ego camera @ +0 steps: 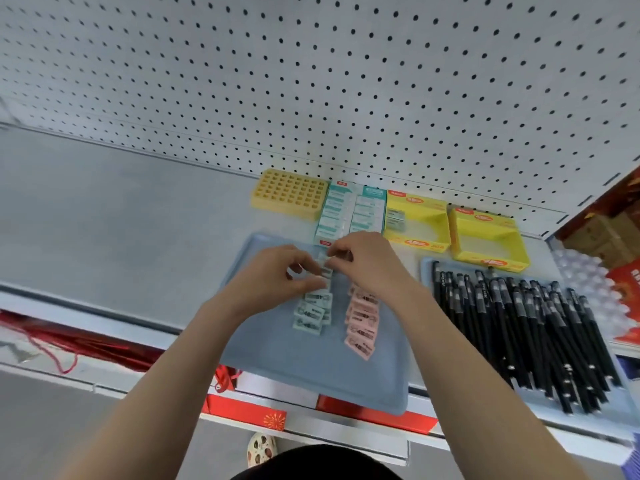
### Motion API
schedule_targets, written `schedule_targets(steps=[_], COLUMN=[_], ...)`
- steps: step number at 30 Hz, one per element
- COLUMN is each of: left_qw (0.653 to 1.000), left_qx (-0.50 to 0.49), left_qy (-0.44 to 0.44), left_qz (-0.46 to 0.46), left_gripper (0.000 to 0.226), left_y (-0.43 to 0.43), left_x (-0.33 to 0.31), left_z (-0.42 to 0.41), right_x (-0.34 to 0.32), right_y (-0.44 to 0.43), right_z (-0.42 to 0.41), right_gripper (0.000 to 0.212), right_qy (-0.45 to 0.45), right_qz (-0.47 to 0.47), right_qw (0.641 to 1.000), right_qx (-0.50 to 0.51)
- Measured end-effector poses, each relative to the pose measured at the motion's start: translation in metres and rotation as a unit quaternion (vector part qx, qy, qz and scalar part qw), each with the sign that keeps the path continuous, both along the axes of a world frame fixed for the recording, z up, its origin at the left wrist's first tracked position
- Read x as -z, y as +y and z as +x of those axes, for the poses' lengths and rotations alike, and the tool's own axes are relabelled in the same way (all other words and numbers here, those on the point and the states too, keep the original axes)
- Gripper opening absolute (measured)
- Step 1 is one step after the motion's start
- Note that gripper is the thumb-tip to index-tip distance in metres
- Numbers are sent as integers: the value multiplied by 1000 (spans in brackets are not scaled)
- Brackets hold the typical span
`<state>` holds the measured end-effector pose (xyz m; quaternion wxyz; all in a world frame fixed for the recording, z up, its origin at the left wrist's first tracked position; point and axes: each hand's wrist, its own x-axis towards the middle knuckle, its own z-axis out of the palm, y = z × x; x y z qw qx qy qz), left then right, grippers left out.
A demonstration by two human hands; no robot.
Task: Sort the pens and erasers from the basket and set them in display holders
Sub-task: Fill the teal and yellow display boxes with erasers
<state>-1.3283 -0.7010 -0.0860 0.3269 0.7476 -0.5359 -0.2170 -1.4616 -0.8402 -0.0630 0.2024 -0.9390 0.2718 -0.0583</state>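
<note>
A blue tray [311, 368] on the shelf carries a row of green erasers [311, 311] and a row of pink erasers [362, 322]. My left hand [273, 275] and my right hand [367, 261] meet over the tray's far end, both pinching a small stack of green erasers [325, 266]. Behind them stands a teal eraser display box [351, 213] filled with wrapped erasers. A yellow pen holder [289, 194] with a grid of holes sits to its left. Many black pens [526, 327] lie on a second blue tray at the right.
Two yellow display boxes [417, 220] [488, 240] stand right of the teal box, the first holding one small item. White pegboard [346, 81] backs the shelf. Red packages [623, 299] sit at the far right. Bare grey shelf lies to the left.
</note>
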Motion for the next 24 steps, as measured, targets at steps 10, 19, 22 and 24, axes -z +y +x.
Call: schedule_targets(steps=[10, 19, 22, 24], left_qw=[999, 1000, 996, 992], left_qx=[-23, -13, -36, -47], left_qy=[36, 8, 51, 71], left_qz=[19, -8, -61, -88], left_gripper=[20, 11, 9, 12], left_y=[4, -20, -36, -52], left_x=[1, -10, -22, -29], left_z=[-9, -4, -8, -10], right_x=[-1, -27, -22, -16], right_y=[-1, -66, -88, -98], right_z=[-5, -58, -67, -66], right_gripper=[17, 38, 38, 29], right_qy=[-65, -255, -261, -242], right_qz=[105, 277, 285, 251], right_qw=[991, 902, 884, 891], right_qx=[52, 212, 263, 292])
